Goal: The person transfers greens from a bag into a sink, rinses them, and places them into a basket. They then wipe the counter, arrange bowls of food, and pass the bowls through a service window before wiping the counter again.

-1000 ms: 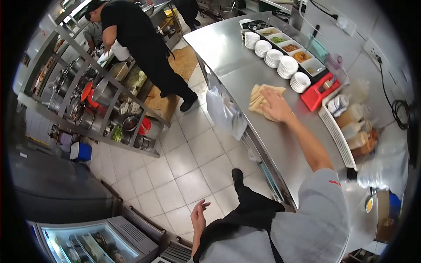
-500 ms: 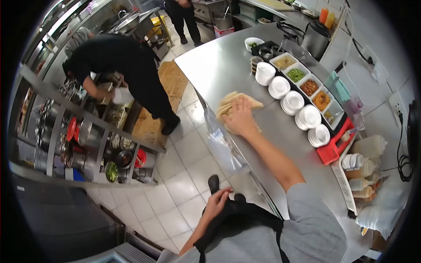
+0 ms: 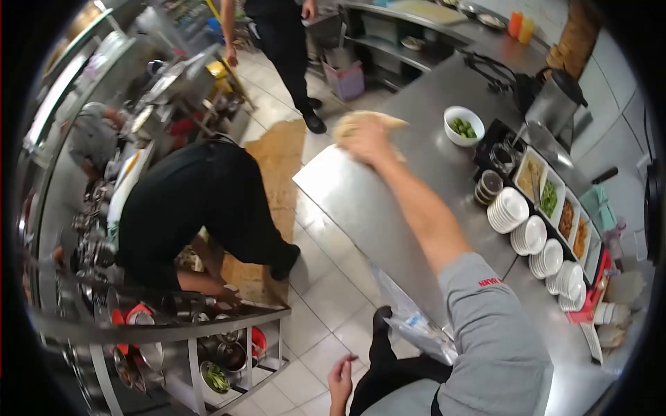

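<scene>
My right hand (image 3: 368, 141) presses on a folded cream cloth (image 3: 345, 125) at the far left corner of the steel counter (image 3: 409, 208). The arm is stretched far forward, and part of the cloth sticks out past the fingers. Down by my body, away from the counter, hangs my left hand (image 3: 340, 378) with its fingers curled. Whether anything small is pinched in it I cannot make out. A white bowl of green pieces (image 3: 463, 127) stands to the right of the cloth.
Stacked white dishes (image 3: 508, 210) and trays of toppings (image 3: 549, 199) line the counter's right side, near a metal pitcher (image 3: 555, 104). A bent-over co-worker (image 3: 201, 208) is at the left shelves (image 3: 159, 329); another person (image 3: 277, 55) stands beyond the counter. A plastic bag (image 3: 423, 329) hangs at the counter edge.
My right hand has moved the cloth forward along the counter to its far corner. My view has shifted forward. The far person is closer, and the bent co-worker's arms reach lower.
</scene>
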Demonstrator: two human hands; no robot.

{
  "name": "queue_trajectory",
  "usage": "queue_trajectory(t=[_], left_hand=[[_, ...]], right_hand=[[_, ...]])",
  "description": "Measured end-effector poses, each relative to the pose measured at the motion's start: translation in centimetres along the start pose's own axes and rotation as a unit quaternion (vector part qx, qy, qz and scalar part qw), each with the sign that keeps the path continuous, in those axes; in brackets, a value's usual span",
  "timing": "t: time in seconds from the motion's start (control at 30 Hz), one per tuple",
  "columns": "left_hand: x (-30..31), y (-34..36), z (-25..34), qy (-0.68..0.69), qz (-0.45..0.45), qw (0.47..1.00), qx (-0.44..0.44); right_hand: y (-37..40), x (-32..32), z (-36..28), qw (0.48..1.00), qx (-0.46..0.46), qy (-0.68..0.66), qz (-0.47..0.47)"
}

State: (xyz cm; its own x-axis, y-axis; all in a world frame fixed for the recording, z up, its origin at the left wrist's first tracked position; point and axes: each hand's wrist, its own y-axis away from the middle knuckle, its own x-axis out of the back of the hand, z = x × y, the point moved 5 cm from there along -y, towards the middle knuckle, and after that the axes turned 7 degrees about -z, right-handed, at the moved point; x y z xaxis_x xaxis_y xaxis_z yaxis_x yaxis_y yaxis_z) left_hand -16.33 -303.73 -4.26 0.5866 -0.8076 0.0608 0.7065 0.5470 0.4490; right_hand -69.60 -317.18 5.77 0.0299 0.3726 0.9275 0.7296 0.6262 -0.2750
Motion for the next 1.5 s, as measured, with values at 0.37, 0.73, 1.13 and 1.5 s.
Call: queue_trajectory(t=[0.37,0.73,1.13,1.5], left_hand=[[-5.3,-7.6,20.3,-0.095,-0.105,0.909,-0.392],[-29.3,2.6,13.8,-0.338,-0.393,0.740,-0.429],[-41.4,16.8,13.5,-0.182,-0.619,0.714,-0.270],[-42.9,20.0,19.4,-0.094,-0.675,0.705,-0.196]], right_hand=[[30.5,7.3,-4.9,0.991,0.098,-0.013,-0.085],[66.7,25.8,10.4,0.948,-0.291,0.049,-0.119],[73.6,36.5,16.2,0.786,-0.438,-0.375,0.221],[73.7,41.0,16.5,0.708,-0.319,-0.610,0.156]])
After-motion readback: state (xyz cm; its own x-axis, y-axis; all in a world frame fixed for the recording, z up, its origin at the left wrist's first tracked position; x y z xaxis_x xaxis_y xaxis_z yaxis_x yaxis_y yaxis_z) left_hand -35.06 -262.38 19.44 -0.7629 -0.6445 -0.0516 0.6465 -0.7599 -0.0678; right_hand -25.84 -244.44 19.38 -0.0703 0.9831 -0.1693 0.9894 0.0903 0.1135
